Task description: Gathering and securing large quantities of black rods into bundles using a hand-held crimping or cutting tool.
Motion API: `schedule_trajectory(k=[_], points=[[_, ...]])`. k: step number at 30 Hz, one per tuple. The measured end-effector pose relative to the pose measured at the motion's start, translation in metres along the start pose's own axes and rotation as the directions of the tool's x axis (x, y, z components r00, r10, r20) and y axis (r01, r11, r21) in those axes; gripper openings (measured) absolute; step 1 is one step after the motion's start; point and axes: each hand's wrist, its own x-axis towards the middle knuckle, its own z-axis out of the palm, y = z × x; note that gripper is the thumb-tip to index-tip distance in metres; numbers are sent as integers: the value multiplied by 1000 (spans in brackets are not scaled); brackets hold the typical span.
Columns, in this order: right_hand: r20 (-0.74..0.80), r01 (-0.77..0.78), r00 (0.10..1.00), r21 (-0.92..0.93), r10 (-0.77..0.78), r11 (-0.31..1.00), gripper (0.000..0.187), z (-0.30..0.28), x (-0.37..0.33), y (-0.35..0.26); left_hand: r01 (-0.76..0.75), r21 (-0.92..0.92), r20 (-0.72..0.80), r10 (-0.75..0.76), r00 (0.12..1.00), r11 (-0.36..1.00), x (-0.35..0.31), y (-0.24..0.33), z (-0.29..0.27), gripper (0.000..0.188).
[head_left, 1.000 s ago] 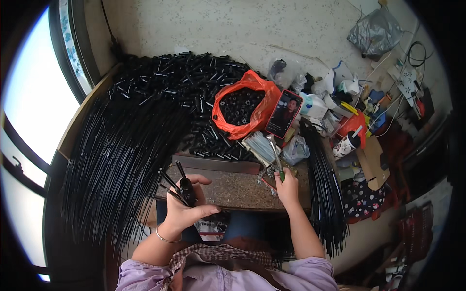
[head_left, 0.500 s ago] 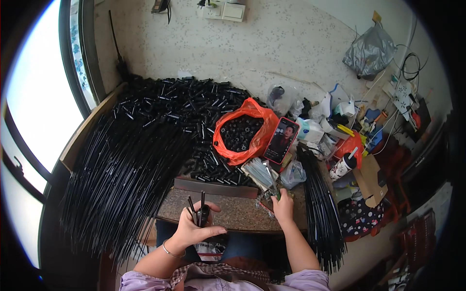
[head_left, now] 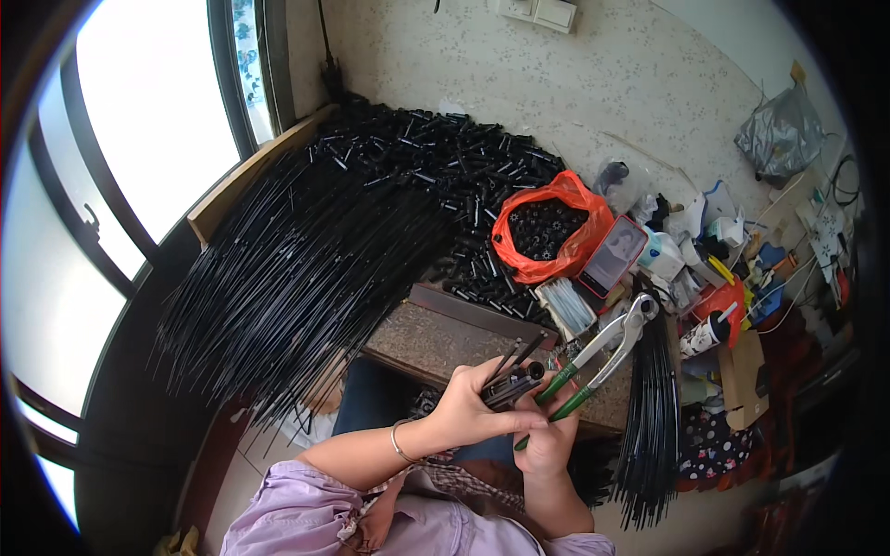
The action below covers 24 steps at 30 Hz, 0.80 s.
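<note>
My left hand (head_left: 468, 408) is closed round a black tubular piece (head_left: 512, 386), from which thin black rods stick up. Beside it, my right hand (head_left: 549, 443) grips green-handled pliers (head_left: 607, 357). The metal jaws of the pliers point up and to the right, away from me. Both hands are close together over the near edge of the table (head_left: 426, 345), and the left thumb reaches across toward the right hand. How the ends of the rods sit inside my left palm is hidden.
Long thin black rods (head_left: 287, 269) lie in a wide heap at left, with short black tubes (head_left: 436, 153) piled behind. An orange bag (head_left: 519, 271) holds small black parts. Near it are a phone (head_left: 610, 259) and a tray of thin pieces (head_left: 567, 310). More black rods (head_left: 654, 408) hang at right.
My right hand has lifted the pliers from the table and brought them beside my left hand. The left hand has turned, tilting the black piece. My view has shifted left.
</note>
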Motion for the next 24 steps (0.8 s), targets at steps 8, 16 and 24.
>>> schedule_trajectory(k=[8,16,24], points=[[-5,61,998,-55,-61,997,24,18,-15,-2,-21,45,-18,22,1000,999,-11,10,-4,65],[258,469,880,-347,-398,812,36,1,3,2,-27,-132,278,63,958,991,-6,5,-17,69],[177,-387,717,-703,674,597,24,-31,-25,-41,-84,-411,1,93,996,908,-2,15,-79,68]])
